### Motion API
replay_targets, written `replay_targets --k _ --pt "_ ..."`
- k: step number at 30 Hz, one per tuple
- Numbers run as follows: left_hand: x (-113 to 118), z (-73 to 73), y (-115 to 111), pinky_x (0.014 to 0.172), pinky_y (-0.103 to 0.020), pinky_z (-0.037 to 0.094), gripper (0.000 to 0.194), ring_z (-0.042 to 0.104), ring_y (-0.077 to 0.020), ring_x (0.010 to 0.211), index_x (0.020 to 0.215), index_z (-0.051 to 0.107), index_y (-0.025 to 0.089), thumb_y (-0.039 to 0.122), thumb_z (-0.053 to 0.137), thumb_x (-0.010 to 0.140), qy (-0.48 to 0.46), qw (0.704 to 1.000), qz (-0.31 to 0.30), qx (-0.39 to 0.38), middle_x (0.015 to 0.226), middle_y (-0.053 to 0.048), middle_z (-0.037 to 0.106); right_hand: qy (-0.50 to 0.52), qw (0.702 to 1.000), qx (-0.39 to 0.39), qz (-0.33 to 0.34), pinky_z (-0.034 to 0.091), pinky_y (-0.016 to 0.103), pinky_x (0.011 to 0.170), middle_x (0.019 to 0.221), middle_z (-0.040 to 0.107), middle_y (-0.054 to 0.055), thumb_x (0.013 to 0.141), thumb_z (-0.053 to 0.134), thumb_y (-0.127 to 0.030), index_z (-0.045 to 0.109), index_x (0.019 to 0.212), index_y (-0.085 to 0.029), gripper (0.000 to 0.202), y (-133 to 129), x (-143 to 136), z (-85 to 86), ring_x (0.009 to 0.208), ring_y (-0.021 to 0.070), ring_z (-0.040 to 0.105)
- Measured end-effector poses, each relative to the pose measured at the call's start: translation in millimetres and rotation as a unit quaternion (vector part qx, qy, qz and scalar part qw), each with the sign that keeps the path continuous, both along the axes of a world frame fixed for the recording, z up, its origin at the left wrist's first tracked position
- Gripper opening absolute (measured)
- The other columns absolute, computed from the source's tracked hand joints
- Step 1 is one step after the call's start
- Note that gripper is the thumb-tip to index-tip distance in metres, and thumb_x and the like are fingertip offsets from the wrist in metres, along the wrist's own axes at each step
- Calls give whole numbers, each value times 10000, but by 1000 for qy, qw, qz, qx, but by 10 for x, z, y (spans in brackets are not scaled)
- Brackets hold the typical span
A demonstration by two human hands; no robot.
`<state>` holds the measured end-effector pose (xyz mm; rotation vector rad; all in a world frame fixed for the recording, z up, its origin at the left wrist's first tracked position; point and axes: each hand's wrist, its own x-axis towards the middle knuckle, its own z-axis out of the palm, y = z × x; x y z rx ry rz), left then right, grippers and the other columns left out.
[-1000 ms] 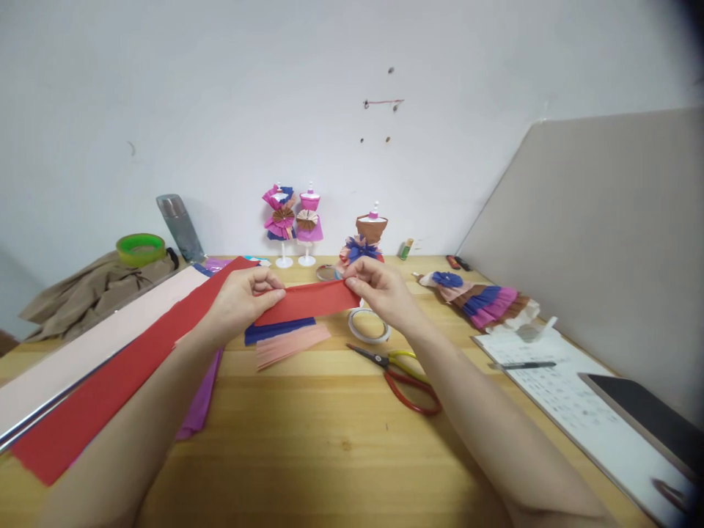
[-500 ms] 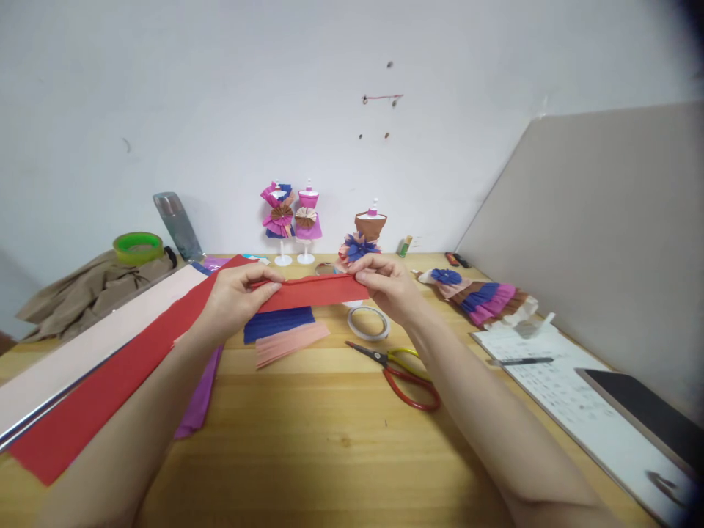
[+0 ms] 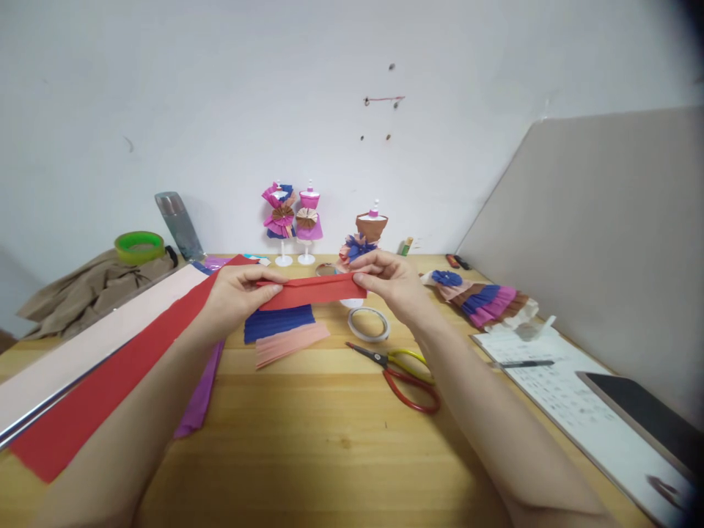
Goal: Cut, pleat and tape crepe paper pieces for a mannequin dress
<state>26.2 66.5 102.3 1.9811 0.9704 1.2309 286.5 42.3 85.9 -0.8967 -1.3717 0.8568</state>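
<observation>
A red strip [image 3: 313, 292] is stretched level above the table, with a fold along its upper edge. My left hand [image 3: 242, 293] pinches its left end between thumb and fingers, and my right hand [image 3: 388, 284] pinches the right end. Just below the strip lie a pleated blue piece [image 3: 279, 323] and a pleated peach piece [image 3: 291, 343]. White ring tape [image 3: 369, 324] and scissors with yellow and red handles [image 3: 393, 367] rest near my right hand. A long red sheet [image 3: 121, 370] runs under my left forearm.
Small dressed mannequins [image 3: 280, 216] stand by the wall. At left are green tape [image 3: 139, 248], a bottle [image 3: 180, 226], brown cloth [image 3: 93, 290] and purple material [image 3: 202, 396]. A ruffled dress [image 3: 487, 302], a paper pad [image 3: 566, 396] and a dark tablet-like object [image 3: 643, 411] lie at right.
The upper edge of the red strip is folded over further towards me, and the fold shows more clearly. Both hands keep their pinch with slight finger shifts.
</observation>
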Motion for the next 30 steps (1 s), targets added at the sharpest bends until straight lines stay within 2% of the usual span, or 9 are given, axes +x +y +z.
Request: replay_targets --k 5,8,13,18,22,26,30 --pt "-36 52 -27 702 -313 581 194 704 -235 825 802 786 181 289 771 642 -14 997 -43 -55 839 -78 762 -19 1000 10 -5 518 278 566 721 722 27 624 791 -327 690 765 -179 228 4 56 -3 609 147 642" --pt "-39 62 -39 709 -328 587 188 703 -232 803 775 781 183 302 780 629 -12 995 -65 -73 830 -77 758 -29 999 14 -1 516 279 566 729 718 29 636 787 -325 689 775 -172 228 16 79 -18 604 144 636" --pt "-2 51 -36 636 -290 569 144 683 -193 709 651 708 167 290 772 612 -8 996 -40 -76 732 -66 728 -49 998 23 -10 508 277 565 734 712 22 645 775 -290 691 776 -178 191 15 78 -30 605 140 626" --pt "20 47 -25 614 -253 544 226 654 -138 642 767 693 149 242 770 577 -22 993 -22 -111 727 -36 703 -63 997 33 -20 525 293 576 736 720 26 654 766 -289 699 792 -178 189 -4 50 -22 615 152 637" --pt "-1 23 3 672 -288 553 329 671 -160 702 888 733 143 243 774 577 -22 991 -17 -133 785 -55 717 -79 996 40 -28 532 303 584 748 728 36 659 760 -295 717 806 -177 194 -8 37 -23 644 169 652" --pt "-22 -2 27 660 -321 550 242 679 -191 703 794 740 151 294 766 600 -16 988 -10 -152 747 -64 722 -80 995 35 -40 512 289 553 761 733 44 663 747 -296 733 809 -177 189 -2 43 -35 643 170 647" --pt "-18 -6 33 631 -305 528 193 673 -201 716 706 708 159 317 752 604 -6 989 -2 -146 697 -57 707 -80 995 26 -48 504 289 556 715 719 34 652 745 -303 721 766 -172 175 -8 36 -25 619 166 633"
